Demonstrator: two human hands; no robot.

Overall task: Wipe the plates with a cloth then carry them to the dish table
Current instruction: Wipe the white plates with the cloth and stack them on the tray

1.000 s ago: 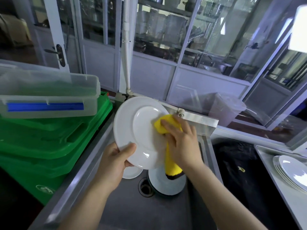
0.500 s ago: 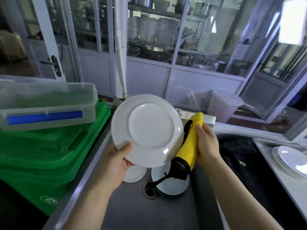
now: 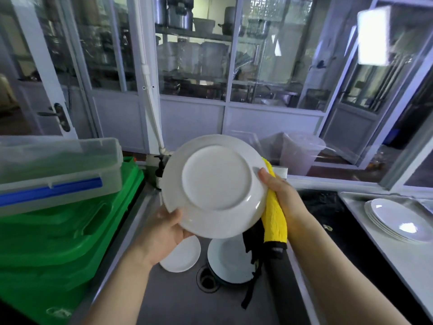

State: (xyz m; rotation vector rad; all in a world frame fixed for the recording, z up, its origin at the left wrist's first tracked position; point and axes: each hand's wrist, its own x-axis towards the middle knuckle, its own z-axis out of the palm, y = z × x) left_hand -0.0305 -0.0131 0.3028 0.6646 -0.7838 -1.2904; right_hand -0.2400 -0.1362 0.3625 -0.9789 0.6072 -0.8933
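**Plate held over steel sink, cloth at its right edge**

Left hand [image 3: 164,233] grips the lower left rim of a white plate [image 3: 215,184], thumb on the side facing the camera. The plate is tilted up over the sink [image 3: 168,301], underside toward the camera. Right hand [image 3: 281,193] holds a yellow cloth [image 3: 274,219] against the plate's right rim, thumb on the plate's back; the cloth's black end hangs down into the sink.

The sink is grey steel with a round drain [image 3: 207,280]. A small white plate [image 3: 182,256] lies in the basin left of the drain, and a larger plate [image 3: 229,263] lies just right of it, partly over the drain's edge.

To the left, green crates [image 3: 58,235] are stacked, with a clear plastic box [image 3: 58,167] with a blue strip on top. To the right, a steel desk [image 3: 365,231] carries a stack of white plates [image 3: 398,219]. Between sink and desk sits something dark, unclear what.

Behind, glass-panelled white partitions [image 3: 192,90] show shelves with pots. A white pipe [image 3: 150,109] runs down to the sink's back edge. A door handle [image 3: 58,116] is at far left.
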